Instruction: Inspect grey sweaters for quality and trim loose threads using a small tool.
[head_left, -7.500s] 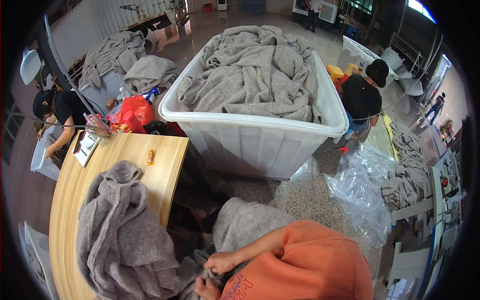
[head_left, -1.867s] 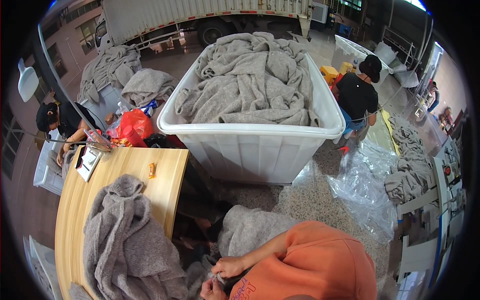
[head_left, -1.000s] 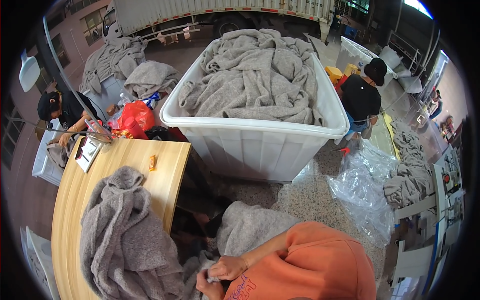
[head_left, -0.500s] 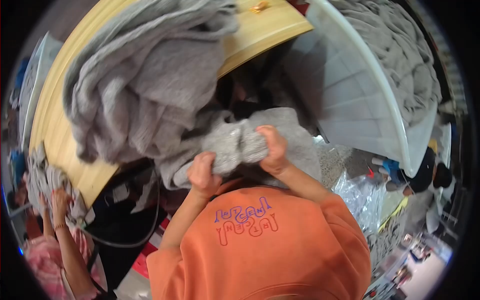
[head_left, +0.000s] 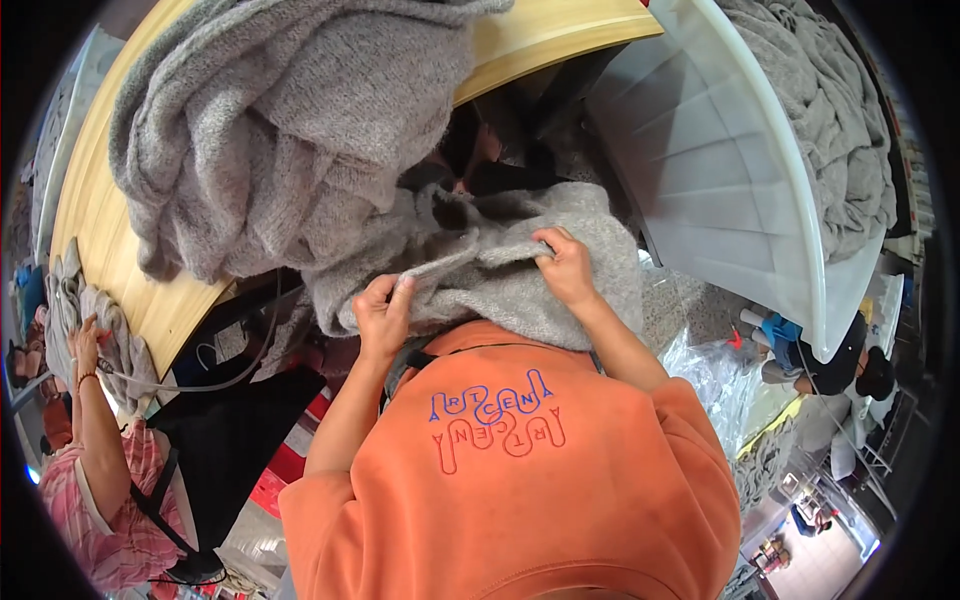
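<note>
A grey knitted garment (head_left: 500,300) lies across my lap, its far part bunched beside the table. My left hand (head_left: 382,318) pinches one stretch of its edge between thumb and fingers. With the fingers closed, my right hand (head_left: 567,268) grips the same edge further right. Between them the edge runs as a narrow band with a small dip or gap near its middle. On the table just beyond, a large heap of grey knitwear (head_left: 330,130) hangs over the near side, touching or nearly touching the garment; where one stops and the other starts is hard to make out.
A pale wooden table (head_left: 85,190) curves around the left and far side. To the right stands a big whitish plastic bin (head_left: 700,150) holding grey knitwear (head_left: 815,110). Clear plastic wrap (head_left: 690,385) lies on the floor. At left, a co-worker's hand (head_left: 88,350) touches grey cloth (head_left: 110,320).
My hands have moved slightly apart and away from my body. The thick fold between them has become a narrow, drawn-out edge. The co-worker's hand at left has also shifted.
</note>
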